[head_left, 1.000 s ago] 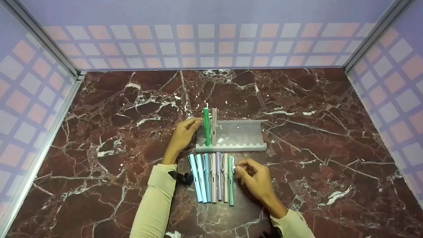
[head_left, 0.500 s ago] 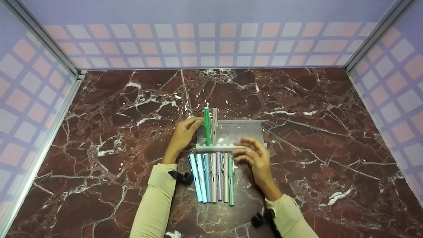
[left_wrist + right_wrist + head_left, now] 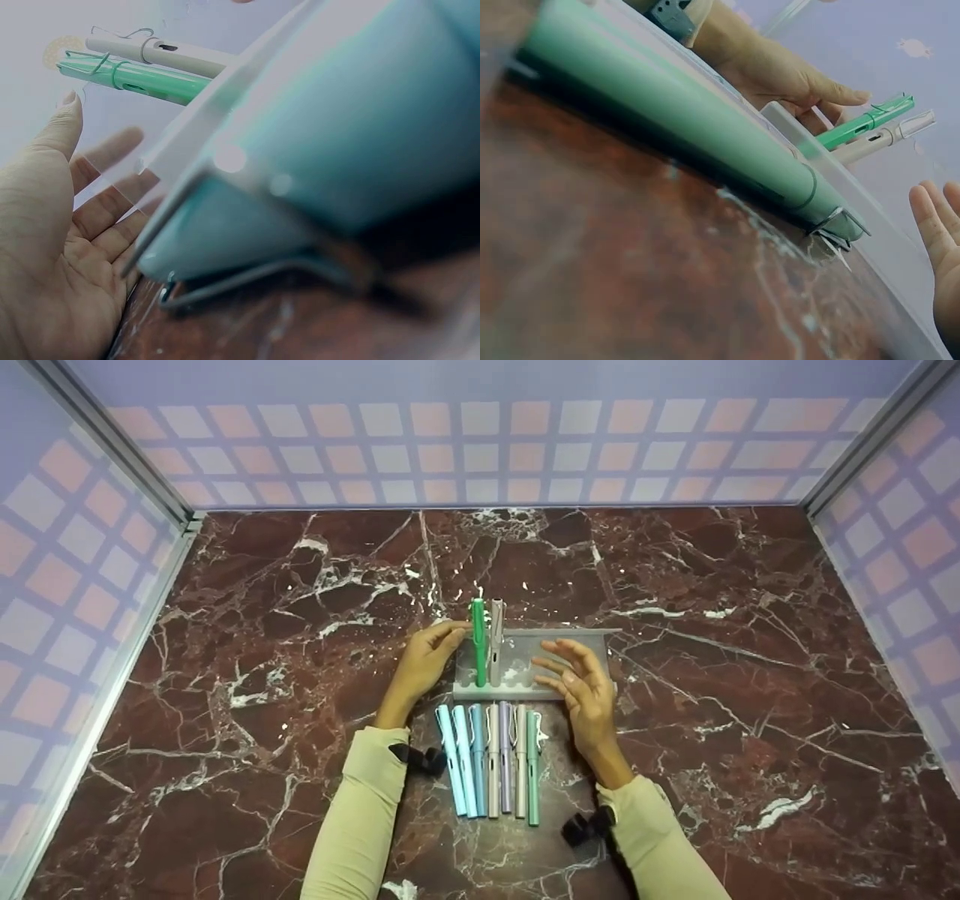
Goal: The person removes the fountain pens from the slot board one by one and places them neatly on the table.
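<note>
A clear pen stand [image 3: 517,692] with a notched front lip lies mid-table. A bright green pen [image 3: 479,649] and a grey-beige pen [image 3: 496,649] lean in its left notches. My left hand [image 3: 424,664] is at the stand's left edge, its fingers behind the clear plastic in the left wrist view and its thumb near the green pen [image 3: 135,79]. My right hand [image 3: 586,694] hovers over the stand's right half, fingers loosely spread, holding nothing. In front of the stand lie several capped pens: light blue pens [image 3: 452,761], a blue pen [image 3: 478,761], a purple pen [image 3: 505,765], beige pens [image 3: 520,765] and a muted green pen [image 3: 533,772].
The tabletop [image 3: 712,675] is dark red marble pattern with white veins. Checkered panels [image 3: 480,450] enclose the back and both sides. Black wrist cameras [image 3: 589,826] sit on both forearms, close to the row of pens.
My right hand has moved from beside the muted green pen up and away to over the stand, its fingers spreading. My left hand stays at the stand's left edge. The pens keep their places.
</note>
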`<state>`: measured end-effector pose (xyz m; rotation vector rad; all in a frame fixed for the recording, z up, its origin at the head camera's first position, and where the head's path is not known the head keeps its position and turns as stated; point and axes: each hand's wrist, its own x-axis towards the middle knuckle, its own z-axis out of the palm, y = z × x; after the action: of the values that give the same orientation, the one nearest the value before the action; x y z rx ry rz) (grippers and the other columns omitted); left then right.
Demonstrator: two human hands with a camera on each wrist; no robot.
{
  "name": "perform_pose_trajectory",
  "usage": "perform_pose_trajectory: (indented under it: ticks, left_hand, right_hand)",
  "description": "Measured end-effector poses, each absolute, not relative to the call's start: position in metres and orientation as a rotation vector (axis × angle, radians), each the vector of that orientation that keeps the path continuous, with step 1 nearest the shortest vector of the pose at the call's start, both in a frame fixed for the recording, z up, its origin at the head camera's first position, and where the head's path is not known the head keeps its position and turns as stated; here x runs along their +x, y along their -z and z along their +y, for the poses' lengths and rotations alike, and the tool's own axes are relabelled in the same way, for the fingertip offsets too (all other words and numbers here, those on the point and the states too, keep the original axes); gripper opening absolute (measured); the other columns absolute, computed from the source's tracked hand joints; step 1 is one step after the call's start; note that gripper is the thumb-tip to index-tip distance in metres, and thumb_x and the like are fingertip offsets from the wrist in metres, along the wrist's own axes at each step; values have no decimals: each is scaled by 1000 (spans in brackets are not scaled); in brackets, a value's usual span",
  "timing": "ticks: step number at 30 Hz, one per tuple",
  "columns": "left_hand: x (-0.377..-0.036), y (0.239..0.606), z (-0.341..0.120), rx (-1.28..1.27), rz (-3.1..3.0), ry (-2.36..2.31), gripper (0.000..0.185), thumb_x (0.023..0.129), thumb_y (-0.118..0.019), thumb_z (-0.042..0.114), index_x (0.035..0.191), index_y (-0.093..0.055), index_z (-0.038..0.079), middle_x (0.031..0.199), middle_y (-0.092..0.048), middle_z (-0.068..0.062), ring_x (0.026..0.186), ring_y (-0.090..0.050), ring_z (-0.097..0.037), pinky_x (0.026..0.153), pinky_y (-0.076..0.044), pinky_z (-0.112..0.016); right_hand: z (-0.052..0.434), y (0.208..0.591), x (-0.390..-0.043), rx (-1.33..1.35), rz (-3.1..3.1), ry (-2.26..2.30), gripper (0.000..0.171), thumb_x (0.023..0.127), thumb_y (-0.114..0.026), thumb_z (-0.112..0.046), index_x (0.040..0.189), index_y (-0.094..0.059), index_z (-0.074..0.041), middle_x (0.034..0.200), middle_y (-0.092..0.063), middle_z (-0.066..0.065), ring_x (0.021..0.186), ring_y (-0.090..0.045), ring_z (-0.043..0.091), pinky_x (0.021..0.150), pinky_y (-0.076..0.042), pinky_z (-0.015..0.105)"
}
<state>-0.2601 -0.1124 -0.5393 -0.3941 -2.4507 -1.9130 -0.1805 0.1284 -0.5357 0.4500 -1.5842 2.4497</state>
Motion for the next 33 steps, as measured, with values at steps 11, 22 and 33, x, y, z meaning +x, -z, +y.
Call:
perform_pose_trajectory:
  ticks: [11, 22, 33]
  left_hand:
    - [-260, 539, -115, -389, -2461, 1875, 29, 104, -56, 19, 119, -70, 0, 120, -71, -17, 114, -64, -30, 105, -46, -43]
    - [-260, 537, -114, -427, -2484, 1870, 28, 104, -56, 21, 120, -70, 3, 119, -72, -13, 111, -65, -27, 103, -48, -42]
    - [-259, 537, -116, -395, -2479, 1911, 29, 104, -56, 22, 120, -71, 3, 119, -72, -14, 109, -65, -27, 102, -48, -41]
  right_hand:
    - [116, 537, -193, 541, -1710, -2220, 35, 94, -52, 6, 125, -47, 21, 128, -55, 36, 111, -63, 42, 88, -57, 53]
    - [103, 534, -203, 568, -1948, -2001, 27, 93, -57, 12, 119, -58, 15, 119, -64, 31, 98, -65, 51, 77, -61, 45]
    - [102, 537, -205, 656, -2207, -1722, 24, 88, -69, 3, 113, -69, 3, 128, -65, 21, 108, -67, 36, 86, -59, 43]
